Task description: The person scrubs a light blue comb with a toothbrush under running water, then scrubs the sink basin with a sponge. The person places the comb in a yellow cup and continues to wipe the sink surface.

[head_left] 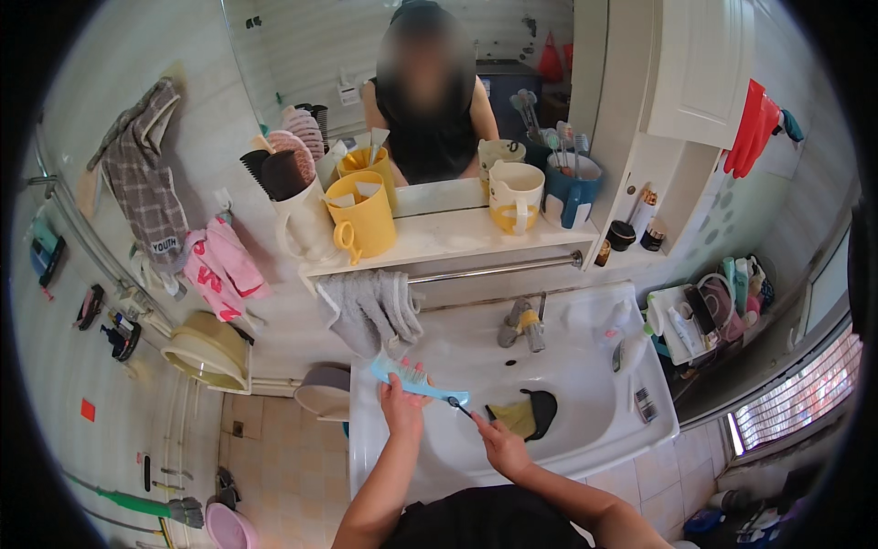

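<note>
The comb [413, 377] in the left hand [401, 409] is light blue. The small brush [460, 405] in the right hand [501, 446] is dark. The sink [585, 403] is white. A yellow and black cloth [526, 416] lies in it. A grey towel [369, 308] hangs on the rail. On the white shelf [448, 236] stands a yellow cup [366, 220], a white cup [306, 224], a white mug [517, 197] with a yellow band, and a blue cup [572, 188]. A grey checked shirt [142, 188] hangs on the wall. Next to it hangs a pink cloth [219, 270]. Red gloves [752, 128] hang by the white cupboard [700, 69]. The floor [283, 457] has pale brown tiles. A pale yellow basin [208, 349] sits low by the wall.
</note>
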A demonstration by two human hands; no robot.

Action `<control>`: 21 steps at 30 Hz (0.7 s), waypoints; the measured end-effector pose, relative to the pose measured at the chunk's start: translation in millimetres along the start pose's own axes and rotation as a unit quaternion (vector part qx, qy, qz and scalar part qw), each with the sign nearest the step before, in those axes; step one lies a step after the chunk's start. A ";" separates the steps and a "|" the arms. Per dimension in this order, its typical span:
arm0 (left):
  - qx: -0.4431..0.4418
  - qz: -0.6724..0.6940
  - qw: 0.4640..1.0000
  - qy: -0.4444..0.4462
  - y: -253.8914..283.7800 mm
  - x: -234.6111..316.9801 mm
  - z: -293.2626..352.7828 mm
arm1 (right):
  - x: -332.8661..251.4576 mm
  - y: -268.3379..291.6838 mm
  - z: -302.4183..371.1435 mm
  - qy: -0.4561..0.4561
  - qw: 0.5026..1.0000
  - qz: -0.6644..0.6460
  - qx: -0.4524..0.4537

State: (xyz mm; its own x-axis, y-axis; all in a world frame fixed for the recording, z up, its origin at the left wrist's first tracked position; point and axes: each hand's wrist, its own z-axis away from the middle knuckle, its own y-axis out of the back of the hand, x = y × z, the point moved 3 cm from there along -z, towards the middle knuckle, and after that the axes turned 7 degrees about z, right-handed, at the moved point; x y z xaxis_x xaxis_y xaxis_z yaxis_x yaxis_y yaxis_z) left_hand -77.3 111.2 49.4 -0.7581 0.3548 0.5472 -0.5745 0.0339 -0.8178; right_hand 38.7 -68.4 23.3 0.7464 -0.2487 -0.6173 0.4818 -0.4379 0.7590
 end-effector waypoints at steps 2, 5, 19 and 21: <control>-0.004 0.008 1.000 0.007 -5.3 -0.1 0.3 | 22.2 -12.7 4.1 -0.040 0.999 0.029 -0.003; 0.000 -0.003 1.000 0.012 -1.8 10.7 -2.0 | 37.4 -0.8 -1.0 -0.054 0.998 0.028 0.035; -0.002 -0.109 0.992 0.066 12.2 -15.4 -2.0 | -20.0 7.0 -32.5 0.121 0.990 0.071 0.029; -0.012 -0.104 0.992 0.072 11.9 -18.0 -3.5 | -27.3 1.9 -28.5 0.124 0.991 0.057 0.005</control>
State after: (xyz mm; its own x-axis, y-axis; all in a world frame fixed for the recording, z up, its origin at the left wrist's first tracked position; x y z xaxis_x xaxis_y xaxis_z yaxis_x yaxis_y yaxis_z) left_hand -69.3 108.5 29.2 -0.5719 0.4667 0.6746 -0.7042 0.1423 -0.6955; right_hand 32.3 -37.8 47.5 0.8863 -0.0783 -0.4565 0.3840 -0.4270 0.8187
